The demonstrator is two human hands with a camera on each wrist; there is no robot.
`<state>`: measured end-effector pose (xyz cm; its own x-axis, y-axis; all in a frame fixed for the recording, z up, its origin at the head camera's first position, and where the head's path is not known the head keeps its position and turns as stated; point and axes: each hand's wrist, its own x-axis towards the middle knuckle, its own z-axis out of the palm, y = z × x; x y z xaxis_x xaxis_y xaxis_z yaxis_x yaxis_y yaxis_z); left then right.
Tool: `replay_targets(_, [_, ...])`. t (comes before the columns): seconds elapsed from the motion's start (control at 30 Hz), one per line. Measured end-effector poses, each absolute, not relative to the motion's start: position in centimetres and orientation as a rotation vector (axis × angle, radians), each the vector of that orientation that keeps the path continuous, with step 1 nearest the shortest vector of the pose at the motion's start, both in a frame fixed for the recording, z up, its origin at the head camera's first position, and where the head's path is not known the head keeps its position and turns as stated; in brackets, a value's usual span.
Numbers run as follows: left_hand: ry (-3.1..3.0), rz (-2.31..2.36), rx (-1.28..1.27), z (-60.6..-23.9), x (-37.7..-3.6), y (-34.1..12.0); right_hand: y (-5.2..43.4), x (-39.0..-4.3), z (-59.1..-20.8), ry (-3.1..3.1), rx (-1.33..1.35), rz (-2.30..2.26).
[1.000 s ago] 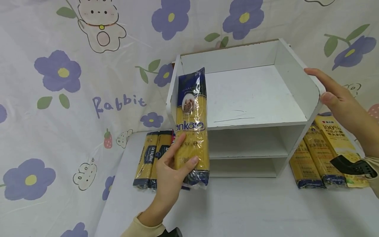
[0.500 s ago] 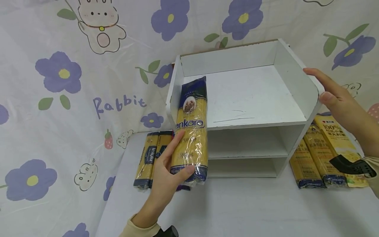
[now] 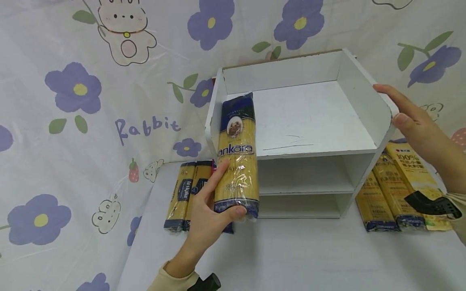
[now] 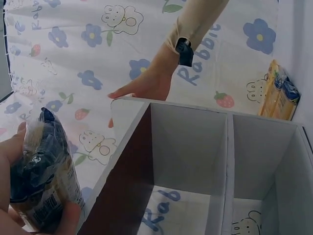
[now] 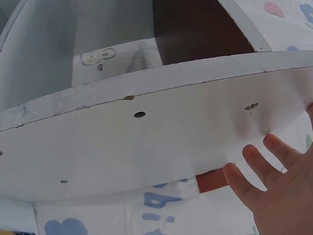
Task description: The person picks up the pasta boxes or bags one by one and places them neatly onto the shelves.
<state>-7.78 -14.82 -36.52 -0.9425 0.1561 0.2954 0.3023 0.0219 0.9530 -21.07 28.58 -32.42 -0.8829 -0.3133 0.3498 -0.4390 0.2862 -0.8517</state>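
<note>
In the head view my left hand (image 3: 208,216) holds a clear-wrapped packet of spaghetti (image 3: 237,171) with a blue top and "ankara" on it. Fingers are behind its left edge and the thumb lies across its lower end. The packet leans upward at the left end of the top tier of a white shelf unit (image 3: 309,117). Its dark blue end (image 4: 46,147) faces the left wrist camera. My right hand (image 3: 424,133) touches the unit's right side panel, thumb at the front edge. In the right wrist view, straight, spread fingers lie against the panel's outer face (image 5: 171,137).
Pasta packets (image 3: 182,196) labelled "la sicilia" lie left of the unit, partly behind my left hand. Several yellow packets (image 3: 397,190) lie to its right, under my right forearm. A printed cloth (image 3: 145,89) covers the wall behind. Two lower tiers (image 3: 302,176) open toward me.
The spaghetti packet has come down slightly, its top now lower against the shelf unit. My left thumb sits nearer the packet's bottom end. The right hand has stayed in place.
</note>
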Motion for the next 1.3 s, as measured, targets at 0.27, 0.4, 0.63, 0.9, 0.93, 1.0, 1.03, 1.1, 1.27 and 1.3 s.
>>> replay_targets(0.27, [-2.175, -1.916, -0.446, -35.9, -8.3, -14.5, 28.5, -21.0, -32.4, -2.429, 0.703, 1.665])
replay_targets(0.4, [-2.156, -1.891, -0.435, -35.5, -8.8, -14.5, 28.5, -21.0, -32.5, -2.424, 0.707, 1.673])
replay_targets(0.63, [-2.144, -1.805, -0.383, -35.3, -9.6, -14.4, 28.6, -21.1, -32.6, -2.418, 0.726, 1.666])
replay_targets(0.9, [-2.252, -1.358, -0.365, -34.6, -9.6, -14.9, 28.7, -21.1, -32.6, -2.42, 0.733, 1.656])
replay_targets(0.93, [-2.251, -1.274, -0.374, -34.5, -9.5, -15.0, 28.7, -21.1, -32.6, -2.42, 0.733, 1.653])
replay_targets(1.0, [-2.217, -1.133, -0.396, -34.1, -9.1, -15.1, 28.7, -21.0, -32.6, -2.421, 0.726, 1.65])
replay_targets(1.03, [-2.188, -1.062, -0.419, -33.9, -9.0, -15.1, 28.7, -21.0, -32.5, -2.421, 0.721, 1.654])
replay_targets(1.1, [-2.115, -0.952, -0.471, -33.4, -8.4, -15.2, 28.7, -20.9, -32.5, -2.42, 0.718, 1.656])
replay_targets(1.27, [-2.064, -1.218, -0.751, -32.4, -5.9, -15.3, 28.7, -21.0, -32.6, -2.406, 0.741, 1.674])
replay_targets(1.3, [-2.08, -1.388, -0.825, -32.2, -5.4, -15.3, 28.6, -21.1, -32.6, -2.397, 0.749, 1.68])
